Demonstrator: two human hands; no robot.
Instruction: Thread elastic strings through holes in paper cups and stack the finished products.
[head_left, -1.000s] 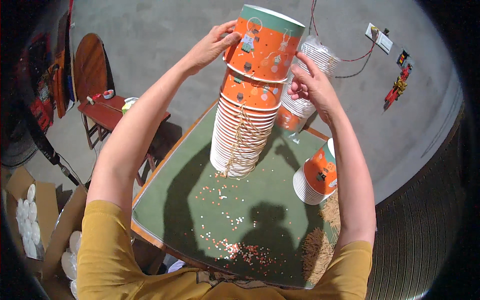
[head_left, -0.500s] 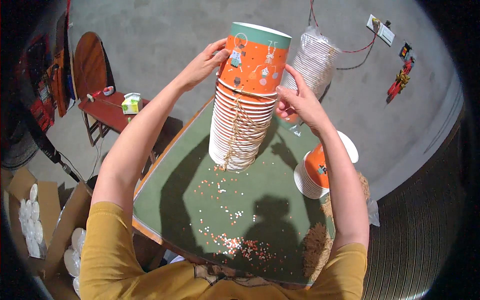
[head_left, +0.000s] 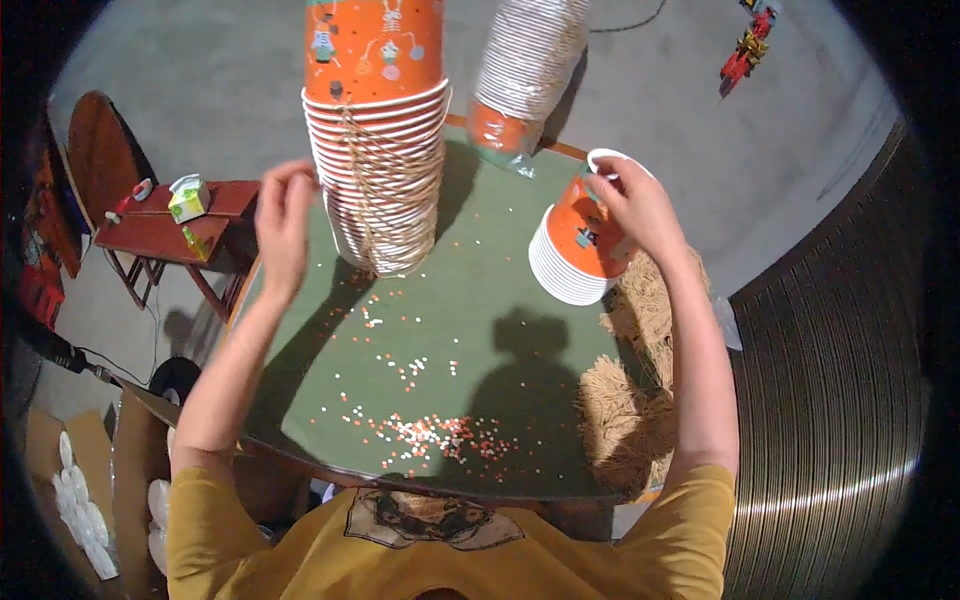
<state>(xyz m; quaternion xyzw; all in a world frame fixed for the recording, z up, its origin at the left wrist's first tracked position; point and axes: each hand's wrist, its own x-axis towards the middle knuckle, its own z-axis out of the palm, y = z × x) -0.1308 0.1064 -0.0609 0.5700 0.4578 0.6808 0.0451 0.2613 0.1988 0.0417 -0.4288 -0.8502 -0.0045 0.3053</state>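
A tall stack of orange paper buckets with white rims stands upright at the far left of the green table. Twisted cord handles hang down its near side. Just left of this stack is my left hand, blurred, with loosely bent fingers and nothing in them. My right hand has its fingers around the upper end of a shorter tilted stack of paper buckets on the right. Part of that stack's upper end is hidden by the hand.
Behind stands a plastic-wrapped bucket stack. Bundles of tan cord lie along the table's right edge. Small orange and white dots are scattered near the front. Cardboard boxes sit lower left, beyond them a red bench.
My hands have let go of the tall stack, now standing on the table. The right hand has moved down to the shorter stack; the left has dropped beside the tall one. The view has shifted.
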